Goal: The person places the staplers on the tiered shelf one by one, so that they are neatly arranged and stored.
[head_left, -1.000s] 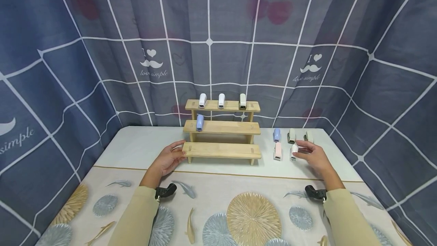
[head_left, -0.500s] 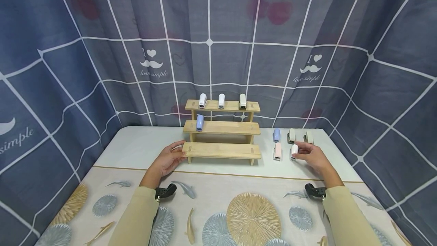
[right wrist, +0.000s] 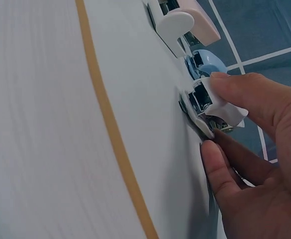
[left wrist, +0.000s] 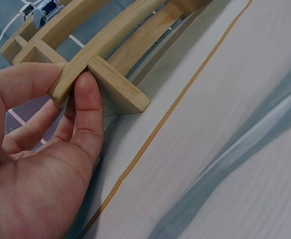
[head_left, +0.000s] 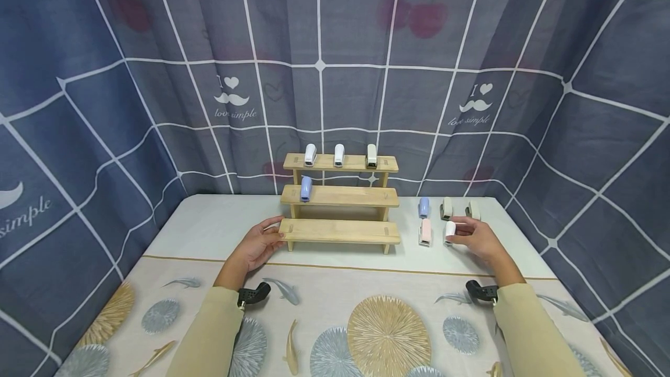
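My left hand (head_left: 260, 243) pinches the left end of the lowest step of a three-step wooden display shelf (head_left: 340, 230); in the left wrist view a thumb or finger presses from either side of the board (left wrist: 78, 74). On the right, my right hand (head_left: 477, 238) grips a small white stapler (head_left: 449, 231), which stands on the white tabletop. The right wrist view shows this stapler (right wrist: 227, 107) between the fingers at its top and base. Close by stand a pink stapler (head_left: 426, 232), a blue stapler (head_left: 424, 207), a cream stapler (head_left: 446, 208) and a pale green stapler (head_left: 473, 210).
Two white staplers, one of them at left (head_left: 310, 155), and a cream stapler (head_left: 371, 156) stand on the top step. A blue stapler (head_left: 306, 189) sits at the left of the middle step. A patterned cloth (head_left: 293, 307) covers the front; a checked curtain (head_left: 345, 98) encloses the back.
My right hand's fingers have settled slightly lower and closer around the white stapler. The left hand and the shelf have kept their places.
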`<move>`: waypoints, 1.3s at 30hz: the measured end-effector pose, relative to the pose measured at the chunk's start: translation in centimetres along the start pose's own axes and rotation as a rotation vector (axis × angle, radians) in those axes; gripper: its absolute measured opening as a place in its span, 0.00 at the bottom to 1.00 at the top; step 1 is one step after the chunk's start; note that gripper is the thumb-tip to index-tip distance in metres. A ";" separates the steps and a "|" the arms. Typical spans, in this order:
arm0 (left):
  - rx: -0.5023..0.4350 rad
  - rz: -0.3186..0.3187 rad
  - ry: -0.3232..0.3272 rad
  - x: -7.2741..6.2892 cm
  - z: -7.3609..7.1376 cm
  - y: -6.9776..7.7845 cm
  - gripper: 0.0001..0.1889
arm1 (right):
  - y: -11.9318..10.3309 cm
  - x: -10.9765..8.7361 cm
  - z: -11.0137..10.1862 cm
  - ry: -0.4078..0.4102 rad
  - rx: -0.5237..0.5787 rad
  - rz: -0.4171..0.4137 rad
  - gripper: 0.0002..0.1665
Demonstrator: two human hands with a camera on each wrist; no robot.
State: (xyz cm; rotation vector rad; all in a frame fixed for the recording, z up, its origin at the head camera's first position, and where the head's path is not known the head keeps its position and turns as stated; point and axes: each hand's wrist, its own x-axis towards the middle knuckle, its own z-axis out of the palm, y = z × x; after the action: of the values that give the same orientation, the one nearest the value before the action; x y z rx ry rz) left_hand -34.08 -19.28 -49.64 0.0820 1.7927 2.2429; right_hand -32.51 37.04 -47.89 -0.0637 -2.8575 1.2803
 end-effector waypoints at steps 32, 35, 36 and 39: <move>0.005 -0.004 0.005 -0.1 0.4 0.2 0.37 | -0.2 -1.9 1.3 0.089 0.185 -0.067 0.43; -0.001 -0.006 0.007 -0.1 0.3 0.2 0.37 | -0.4 -2.5 1.6 0.093 0.221 -0.071 0.43; -0.001 -0.008 0.009 -0.1 0.3 0.2 0.37 | -0.5 -2.6 1.7 0.094 0.234 -0.075 0.43; -0.002 -0.010 0.011 -0.2 0.3 0.2 0.37 | -1.0 -3.1 2.0 0.104 0.276 -0.093 0.42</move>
State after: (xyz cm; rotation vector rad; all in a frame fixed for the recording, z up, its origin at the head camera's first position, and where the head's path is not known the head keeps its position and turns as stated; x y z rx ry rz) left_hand -33.84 -19.14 -49.35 0.0597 1.7923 2.2425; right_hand -29.52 34.71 -48.47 0.0045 -2.5398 1.5853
